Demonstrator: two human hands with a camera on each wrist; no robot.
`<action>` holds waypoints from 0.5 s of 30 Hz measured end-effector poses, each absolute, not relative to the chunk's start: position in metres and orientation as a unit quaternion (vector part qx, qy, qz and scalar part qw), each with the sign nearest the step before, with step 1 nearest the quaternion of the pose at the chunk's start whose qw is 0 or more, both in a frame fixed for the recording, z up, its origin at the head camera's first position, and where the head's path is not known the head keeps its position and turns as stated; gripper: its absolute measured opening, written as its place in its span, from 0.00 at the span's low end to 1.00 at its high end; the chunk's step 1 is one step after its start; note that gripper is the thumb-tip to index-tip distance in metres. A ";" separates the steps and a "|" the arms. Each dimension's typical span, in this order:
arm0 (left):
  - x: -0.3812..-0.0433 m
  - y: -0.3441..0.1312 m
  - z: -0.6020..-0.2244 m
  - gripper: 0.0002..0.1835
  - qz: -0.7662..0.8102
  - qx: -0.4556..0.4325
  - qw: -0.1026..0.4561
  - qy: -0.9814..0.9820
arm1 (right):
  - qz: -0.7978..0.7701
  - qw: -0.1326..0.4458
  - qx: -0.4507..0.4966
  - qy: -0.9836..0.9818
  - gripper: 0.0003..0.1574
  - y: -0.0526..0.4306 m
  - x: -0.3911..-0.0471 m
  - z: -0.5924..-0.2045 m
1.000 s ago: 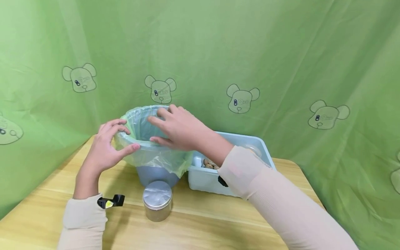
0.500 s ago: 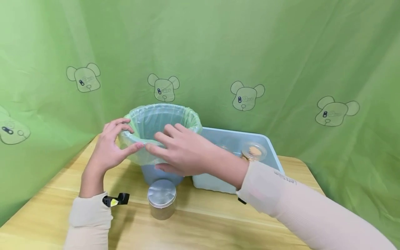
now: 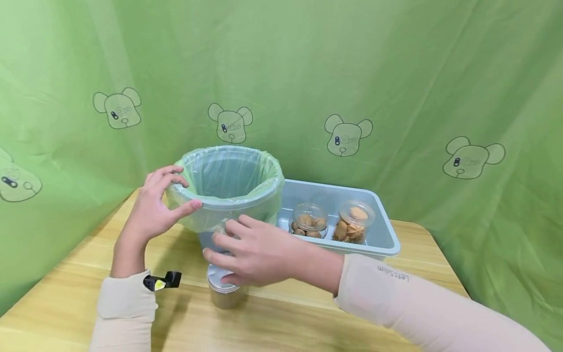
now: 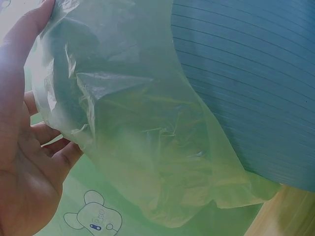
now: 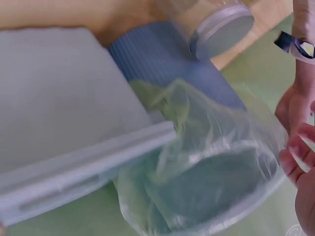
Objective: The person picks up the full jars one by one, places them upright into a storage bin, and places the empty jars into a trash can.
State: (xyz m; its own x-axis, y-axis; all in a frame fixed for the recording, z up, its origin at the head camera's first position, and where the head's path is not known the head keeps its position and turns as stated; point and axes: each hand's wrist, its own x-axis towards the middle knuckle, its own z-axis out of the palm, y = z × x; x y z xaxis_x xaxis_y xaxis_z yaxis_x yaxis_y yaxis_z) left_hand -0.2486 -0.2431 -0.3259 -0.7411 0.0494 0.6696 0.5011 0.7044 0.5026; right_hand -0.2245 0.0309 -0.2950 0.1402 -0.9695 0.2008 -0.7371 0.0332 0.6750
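A blue trash can (image 3: 207, 241) stands on the table, with a translucent green trash bag (image 4: 142, 128) lining it and folded over its rim. My left hand (image 3: 151, 210) holds the can's left rim, fingers over the edge and thumb along the front. Low in front of the can, my right hand (image 3: 264, 254) hovers with loosely bent fingers and nothing in them. It overlaps a clear jar with a silver lid (image 3: 225, 298) in the head view. In the right wrist view, this lidded jar (image 5: 224, 29) appears beyond the can, apart from the right fingers (image 5: 302, 152).
To the right of the can sits a light blue plastic bin (image 3: 389, 237). Inside it are a jar of walnuts (image 3: 310, 224) and a jar of star-shaped cookies (image 3: 354, 230). A green curtain (image 3: 281, 63) with mouse-face prints hangs behind the wooden table (image 3: 176, 313).
My right hand has come out from over the can's mouth and moved down in front of it, toward the lidded jar. My left hand has stayed on the rim.
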 end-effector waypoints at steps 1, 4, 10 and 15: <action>-0.248 -0.243 -0.326 0.23 -0.350 -0.158 0.322 -0.865 | -0.168 0.347 0.677 -0.628 0.32 0.029 -0.224 -0.299; -0.248 -0.243 -0.326 0.23 -0.351 -0.158 0.322 -0.865 | -0.163 0.365 0.684 -0.610 0.31 0.025 -0.225 -0.313; -0.249 -0.243 -0.326 0.23 -0.351 -0.160 0.324 -0.864 | -0.171 0.362 0.689 -0.604 0.32 0.020 -0.229 -0.337; -0.250 -0.242 -0.326 0.23 -0.350 -0.160 0.323 -0.864 | -0.188 0.318 0.690 -0.622 0.34 0.018 -0.235 -0.356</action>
